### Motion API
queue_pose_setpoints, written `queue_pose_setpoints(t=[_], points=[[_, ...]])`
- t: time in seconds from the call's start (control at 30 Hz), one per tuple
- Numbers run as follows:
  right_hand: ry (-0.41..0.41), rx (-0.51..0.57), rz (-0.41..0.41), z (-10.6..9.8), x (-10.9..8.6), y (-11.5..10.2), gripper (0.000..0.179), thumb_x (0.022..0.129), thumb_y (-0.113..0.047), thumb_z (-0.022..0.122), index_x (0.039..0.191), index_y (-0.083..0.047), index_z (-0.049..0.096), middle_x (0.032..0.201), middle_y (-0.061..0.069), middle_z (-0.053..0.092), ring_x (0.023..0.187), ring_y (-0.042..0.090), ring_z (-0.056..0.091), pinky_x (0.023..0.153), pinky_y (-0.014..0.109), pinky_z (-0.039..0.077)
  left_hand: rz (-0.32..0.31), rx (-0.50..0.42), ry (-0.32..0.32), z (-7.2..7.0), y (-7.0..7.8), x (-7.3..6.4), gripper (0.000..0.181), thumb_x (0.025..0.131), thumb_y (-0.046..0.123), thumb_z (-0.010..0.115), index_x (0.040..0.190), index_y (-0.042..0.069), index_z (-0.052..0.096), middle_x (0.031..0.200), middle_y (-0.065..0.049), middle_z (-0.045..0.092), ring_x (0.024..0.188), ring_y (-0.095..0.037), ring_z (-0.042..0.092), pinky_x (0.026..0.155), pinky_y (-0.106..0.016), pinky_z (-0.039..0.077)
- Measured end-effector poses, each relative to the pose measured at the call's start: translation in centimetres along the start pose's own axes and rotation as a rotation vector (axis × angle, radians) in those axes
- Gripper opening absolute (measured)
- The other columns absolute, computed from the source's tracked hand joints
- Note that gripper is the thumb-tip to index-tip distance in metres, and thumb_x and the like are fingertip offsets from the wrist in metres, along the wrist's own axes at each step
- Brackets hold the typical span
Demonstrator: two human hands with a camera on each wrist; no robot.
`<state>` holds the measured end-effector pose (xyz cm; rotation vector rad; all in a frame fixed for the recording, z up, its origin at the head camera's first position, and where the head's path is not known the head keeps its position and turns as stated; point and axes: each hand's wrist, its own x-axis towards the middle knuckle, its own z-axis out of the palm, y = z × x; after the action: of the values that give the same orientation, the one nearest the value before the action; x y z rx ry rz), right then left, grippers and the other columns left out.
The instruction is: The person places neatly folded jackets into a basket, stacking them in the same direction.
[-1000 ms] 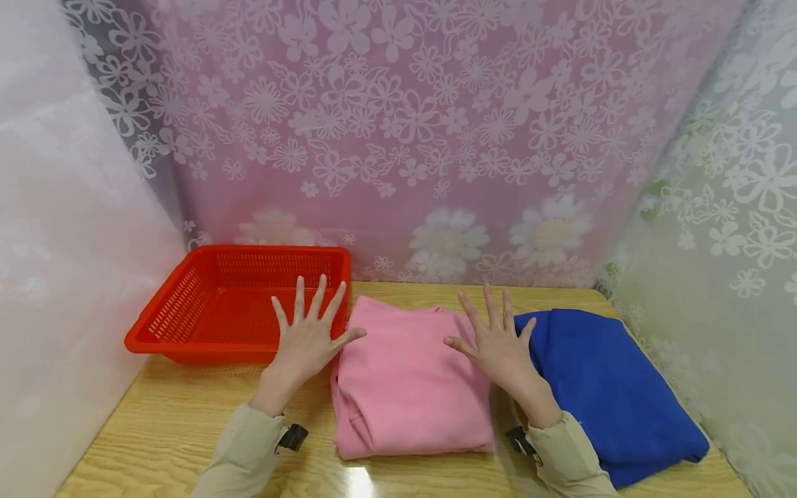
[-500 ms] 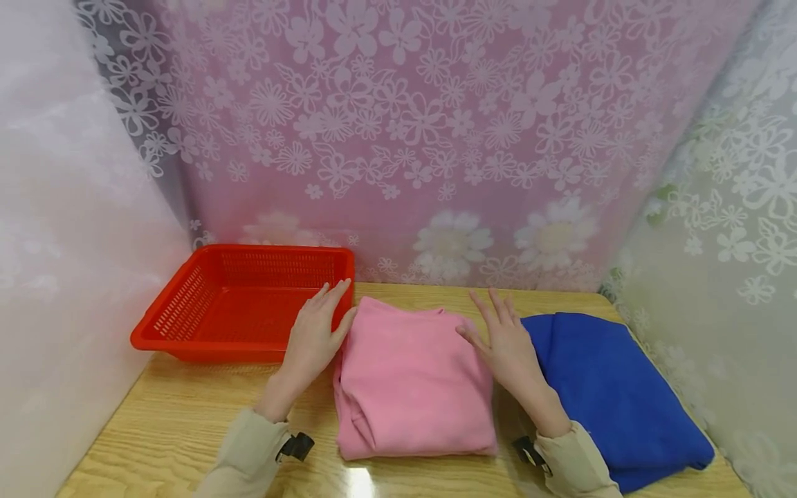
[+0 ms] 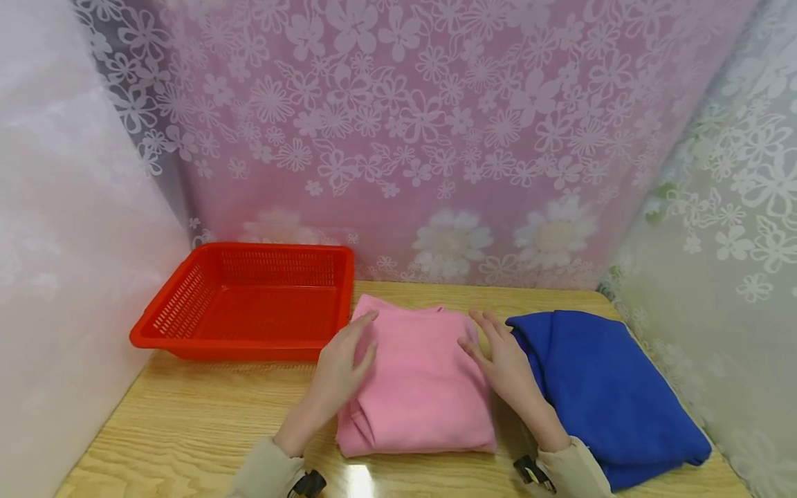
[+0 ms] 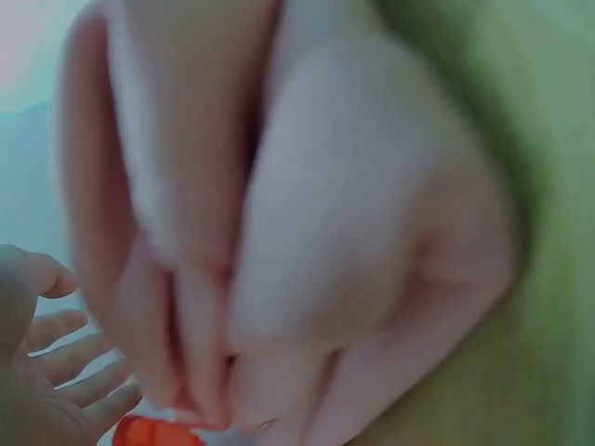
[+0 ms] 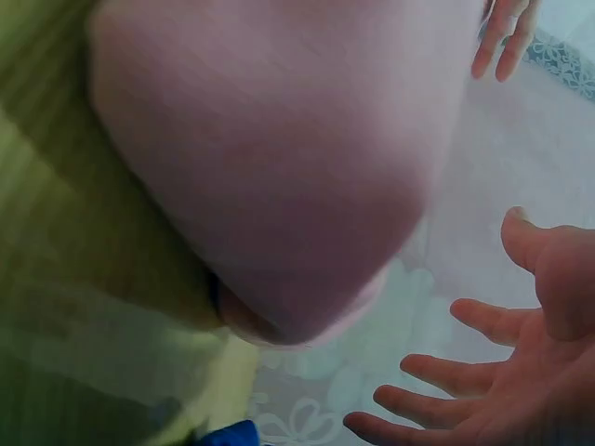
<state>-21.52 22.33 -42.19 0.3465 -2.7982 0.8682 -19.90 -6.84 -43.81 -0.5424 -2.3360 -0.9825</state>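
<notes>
Lying in the middle: the pink cloth (image 3: pixel 423 387), folded on the desk (image 3: pixel 205 408), was between the two hands, and small layered folds showed at its near left corner.
Left hand (image 3: pixel 341 366): It was over the left edge of the pink cloth, with the fingers bent a little and the thumb standing apart.
Right hand (image 3: pixel 507 363): It was at the right edge of the same cloth, its fingers loose and parted. The hands were well apart from each other and clamped on nothing; whether the fingertips touched the fabric, I could not tell.
Sleeves: Both were beige, and a small black piece was at the left cuff (image 3: pixel 268 465) and at the right cuff (image 3: pixel 573 467).
Desk surface: It was of light wood look, with the grain going mostly from side to side. A white shine (image 3: pixel 359 478) lay on it, just in front of the pink cloth.
Red basket (image 3: pixel 236 344): It stood on the far left part, with slotted walls, just beside the cloth's far left corner.
Blue cloth (image 3: pixel 616 387): It was folded on the right part, partly covered by the right arm.
Room: A pink sheet (image 3: pixel 398 138) with white flower outlines and large daisies hung behind the desk. A whitish sheet (image 3: pixel 75 242) closed the left side, and a pale flowered sheet (image 3: pixel 735 235) the right side.
</notes>
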Motion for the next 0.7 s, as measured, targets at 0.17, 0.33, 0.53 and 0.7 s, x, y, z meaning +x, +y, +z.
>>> queue_pose_setpoints(t=[0.17,0.33,0.53,0.7], points=[[-0.035,-0.004,0.007,0.9,-0.8,0.6,0.068,0.1,-0.042,0.063,0.155,-0.008,0.041,0.155,0.032,0.035,0.137,0.054,0.041,0.104,0.07,0.037,-0.06,0.04,-0.179,1.1,0.1,-1.4,0.054,0.098,0.021,0.067,0.147,0.004,0.052,0.155,-0.016,0.046,0.145,-0.036,0.039,0.114,-0.059,0.036],[-0.121,0.004,0.059,1.7,-1.6,1.3,0.076,0.098,-0.044,0.065,0.158,-0.01,0.035,0.159,0.032,0.026,0.139,0.057,0.036,0.105,0.074,0.034,-0.132,0.073,-0.265,1.6,-0.2,-2.6,0.06,0.101,0.032,0.06,0.153,0.006,0.044,0.164,-0.016,0.031,0.153,-0.036,0.022,0.108,-0.074,0.03],[-0.206,0.057,0.129,2.2,-2.0,2.0,0.08,0.097,-0.051,0.062,0.162,-0.018,0.027,0.16,0.029,0.027,0.143,0.054,0.033,0.107,0.075,0.03,-0.202,0.048,-0.268,1.3,-0.3,-4.0,0.065,0.102,0.034,0.057,0.155,0.001,0.038,0.166,-0.017,0.024,0.151,-0.043,0.023,0.112,-0.072,0.025],[-0.209,0.115,0.101,2.3,-2.0,2.5,0.08,0.098,-0.049,0.062,0.162,-0.016,0.026,0.16,0.025,0.031,0.146,0.047,0.032,0.112,0.068,0.03,-0.317,-0.026,-0.264,0.7,-0.3,-4.8,0.068,0.103,0.031,0.057,0.159,0.004,0.029,0.163,-0.023,0.023,0.142,-0.05,0.035,0.111,-0.067,0.033]])
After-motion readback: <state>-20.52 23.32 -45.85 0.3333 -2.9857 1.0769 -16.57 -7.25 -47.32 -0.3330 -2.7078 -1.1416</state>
